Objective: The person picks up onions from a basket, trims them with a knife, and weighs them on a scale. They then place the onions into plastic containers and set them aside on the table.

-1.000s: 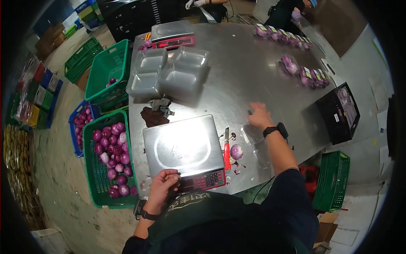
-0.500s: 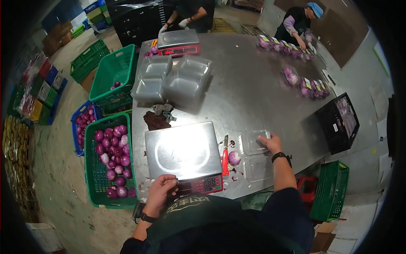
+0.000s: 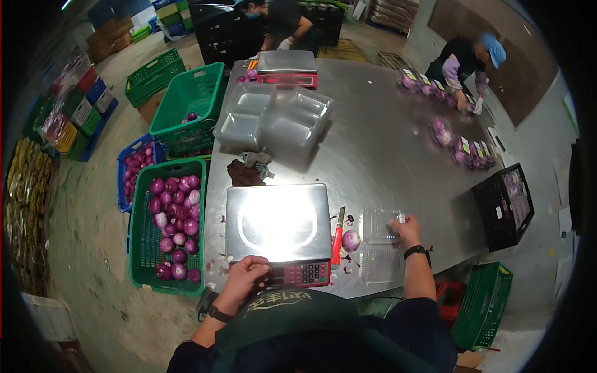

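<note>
My right hand (image 3: 407, 231) is closed on the right edge of a clear plastic clamshell container (image 3: 376, 233), which lies open on the metal table with its two halves spread apart. My left hand (image 3: 247, 276) rests at the front left corner of a weighing scale (image 3: 277, 221), its fingers curled together and nothing visible in them. Between scale and container lie a peeled purple onion (image 3: 351, 241) and a red-handled knife (image 3: 337, 242). Scraps of onion skin are scattered around them.
A green crate (image 3: 168, 273) of purple onions stands left of the table (image 3: 367, 155). Stacked clear containers (image 3: 273, 124), dark cloths (image 3: 245, 174) and a second scale (image 3: 287, 65) are further back. Packed onions (image 3: 472, 152) and a black crate (image 3: 504, 205) sit right. Two co-workers stand across.
The whole view has shifted, so the table and scale appear slightly further right. My right hand stays at the container and my left at the scale. The co-workers at the back have moved their arms.
</note>
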The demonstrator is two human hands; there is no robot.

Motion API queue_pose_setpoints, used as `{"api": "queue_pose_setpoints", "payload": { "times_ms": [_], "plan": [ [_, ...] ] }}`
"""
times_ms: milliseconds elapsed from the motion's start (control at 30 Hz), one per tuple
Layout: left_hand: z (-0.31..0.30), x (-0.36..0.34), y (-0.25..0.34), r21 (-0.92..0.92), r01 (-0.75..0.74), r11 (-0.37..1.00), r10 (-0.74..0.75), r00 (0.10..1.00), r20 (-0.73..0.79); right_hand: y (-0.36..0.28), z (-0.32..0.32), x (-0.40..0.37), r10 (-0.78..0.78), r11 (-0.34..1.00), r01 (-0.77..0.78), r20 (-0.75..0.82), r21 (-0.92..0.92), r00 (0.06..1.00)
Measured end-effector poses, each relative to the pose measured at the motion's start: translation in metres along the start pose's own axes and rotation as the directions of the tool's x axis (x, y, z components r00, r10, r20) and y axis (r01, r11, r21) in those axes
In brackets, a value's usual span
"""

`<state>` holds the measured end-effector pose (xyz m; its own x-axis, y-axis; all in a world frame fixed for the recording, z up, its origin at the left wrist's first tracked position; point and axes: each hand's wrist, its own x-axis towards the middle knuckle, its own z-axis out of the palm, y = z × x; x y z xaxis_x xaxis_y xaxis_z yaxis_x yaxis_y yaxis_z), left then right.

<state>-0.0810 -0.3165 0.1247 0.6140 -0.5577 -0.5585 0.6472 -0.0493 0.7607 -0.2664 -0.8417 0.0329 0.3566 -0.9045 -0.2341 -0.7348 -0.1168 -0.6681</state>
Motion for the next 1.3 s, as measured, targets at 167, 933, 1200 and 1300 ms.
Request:
{"api": "queue_pose_setpoints", "payload": {
  "times_ms": [167,933,1200,1300],
  "plan": [
    [-0.003,-0.004,0.002,0.011,0.004,1.000,-0.004,1.000,0.003,0.011,-0.023,-0.024,0.103,0.994,-0.095,0.206,-0.047,0.973],
    [0.017,0.005,-0.002,0.107,-0.034,0.994,0.017,0.988,0.156,0.059,-0.024,-0.153,0.023,0.989,-0.004,0.123,-0.145,0.992],
    [0.011,0.007,-0.005,0.129,-0.011,0.992,-0.012,0.985,0.170,0.067,-0.026,-0.185,0.076,0.997,-0.073,-0.113,0.029,0.991],
    [0.004,0.006,-0.002,0.137,-0.044,0.990,0.014,0.977,0.212,0.060,-0.033,-0.181,0.121,0.953,-0.071,-0.155,0.295,0.980]
  ]
}}
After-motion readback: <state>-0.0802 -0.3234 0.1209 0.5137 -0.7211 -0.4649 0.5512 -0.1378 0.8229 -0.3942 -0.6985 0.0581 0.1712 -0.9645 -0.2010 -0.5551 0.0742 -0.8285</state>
